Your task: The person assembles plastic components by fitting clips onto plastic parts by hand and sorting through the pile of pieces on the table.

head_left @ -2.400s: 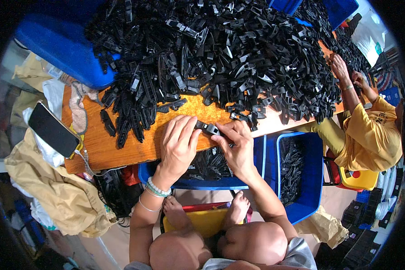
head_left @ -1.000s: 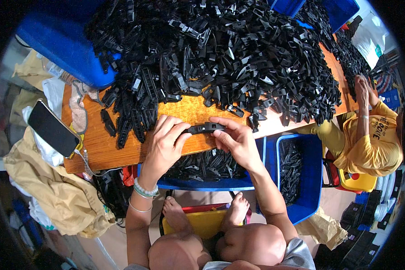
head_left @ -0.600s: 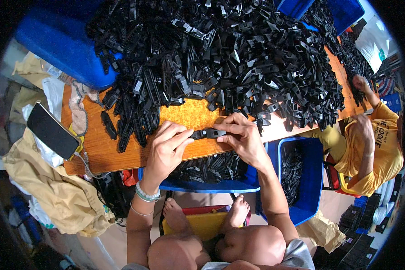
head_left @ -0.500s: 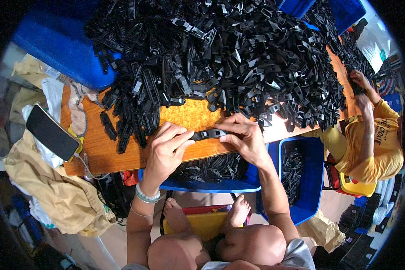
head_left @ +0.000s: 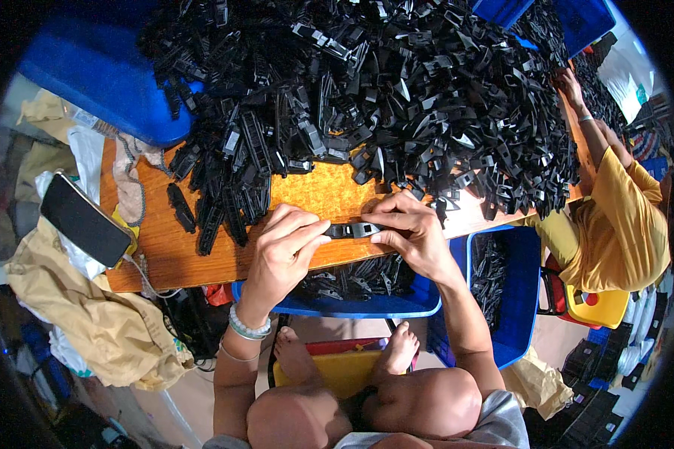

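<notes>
Above the table's front edge, my left hand (head_left: 281, 251) and my right hand (head_left: 412, 230) pinch opposite ends of a small black plastic piece (head_left: 356, 230). It lies level between my fingertips. Its right portion is broader and has a small square opening; its left portion is narrower. Whether it is one piece or two joined together, I cannot tell. Both its ends are hidden under my fingers. Just beyond my hands rises a big pile of black plastic parts (head_left: 427, 105), long ribbed ones at the left and short wedge-shaped ones at the right.
Blue bins (head_left: 352, 307) of black parts stand under the wooden table edge (head_left: 165, 262), another blue bin (head_left: 520, 299) beside them. A phone (head_left: 84, 218) lies at the left near a cloth (head_left: 129, 179). At the right, a co-worker in a yellow shirt (head_left: 621, 224) reaches into the pile.
The black piece has shifted slightly and turned a little between my fingers; both hands keep their pinch. The co-worker's arm has stretched farther away toward the pile.
</notes>
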### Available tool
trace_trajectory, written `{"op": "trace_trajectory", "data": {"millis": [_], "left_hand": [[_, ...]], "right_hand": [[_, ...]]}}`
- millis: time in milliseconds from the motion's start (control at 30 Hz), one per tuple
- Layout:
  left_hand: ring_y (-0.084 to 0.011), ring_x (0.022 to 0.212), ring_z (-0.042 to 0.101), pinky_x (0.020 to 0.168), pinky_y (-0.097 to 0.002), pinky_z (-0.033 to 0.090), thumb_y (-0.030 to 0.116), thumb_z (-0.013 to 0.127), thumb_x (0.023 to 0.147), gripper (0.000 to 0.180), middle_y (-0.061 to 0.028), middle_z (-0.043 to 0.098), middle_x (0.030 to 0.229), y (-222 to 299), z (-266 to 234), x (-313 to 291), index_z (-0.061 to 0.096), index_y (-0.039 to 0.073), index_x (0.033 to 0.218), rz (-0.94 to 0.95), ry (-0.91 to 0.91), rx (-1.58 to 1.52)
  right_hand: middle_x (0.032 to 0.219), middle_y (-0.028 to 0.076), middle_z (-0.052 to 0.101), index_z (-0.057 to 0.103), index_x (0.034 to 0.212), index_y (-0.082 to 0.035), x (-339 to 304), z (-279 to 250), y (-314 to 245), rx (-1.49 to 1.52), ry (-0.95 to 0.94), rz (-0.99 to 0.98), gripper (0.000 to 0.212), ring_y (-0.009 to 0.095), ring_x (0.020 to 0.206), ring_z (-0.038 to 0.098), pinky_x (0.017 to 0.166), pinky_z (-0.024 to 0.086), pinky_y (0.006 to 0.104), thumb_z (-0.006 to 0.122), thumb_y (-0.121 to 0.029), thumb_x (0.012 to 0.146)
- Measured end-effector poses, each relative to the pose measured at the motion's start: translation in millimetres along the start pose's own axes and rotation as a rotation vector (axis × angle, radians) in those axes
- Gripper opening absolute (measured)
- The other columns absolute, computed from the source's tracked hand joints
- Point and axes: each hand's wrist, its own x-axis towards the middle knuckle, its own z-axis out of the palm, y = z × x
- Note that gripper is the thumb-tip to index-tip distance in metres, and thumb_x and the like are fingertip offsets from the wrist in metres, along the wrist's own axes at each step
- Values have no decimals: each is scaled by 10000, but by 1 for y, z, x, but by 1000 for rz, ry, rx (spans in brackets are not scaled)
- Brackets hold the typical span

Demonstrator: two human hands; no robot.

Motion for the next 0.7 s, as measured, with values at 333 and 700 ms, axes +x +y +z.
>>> {"op": "trace_trajectory", "data": {"millis": [333, 700], "left_hand": [[-272, 808, 607, 726, -356, 500, 9, 773, 721, 214, -120, 644, 851, 8, 0, 6, 704, -45, 916, 80, -63, 10], [-349, 876, 603, 737, -426, 520, -51, 603, 794, 425, -192, 535, 1070, -18, -2, 68, 577, 25, 1211, 245, 58, 696]], "right_hand": [[1035, 84, 615, 712, 1089, -47, -13, 26, -14, -307, 110, -87, 364, 264, 964, 559, 870, 438, 378, 761, -77, 729], [1002, 130, 583, 658, 991, -6, 7, 1, 2, -772, 478, -88, 210, 309, 899, 540, 766, 432, 413, 642, -56, 787]]}}
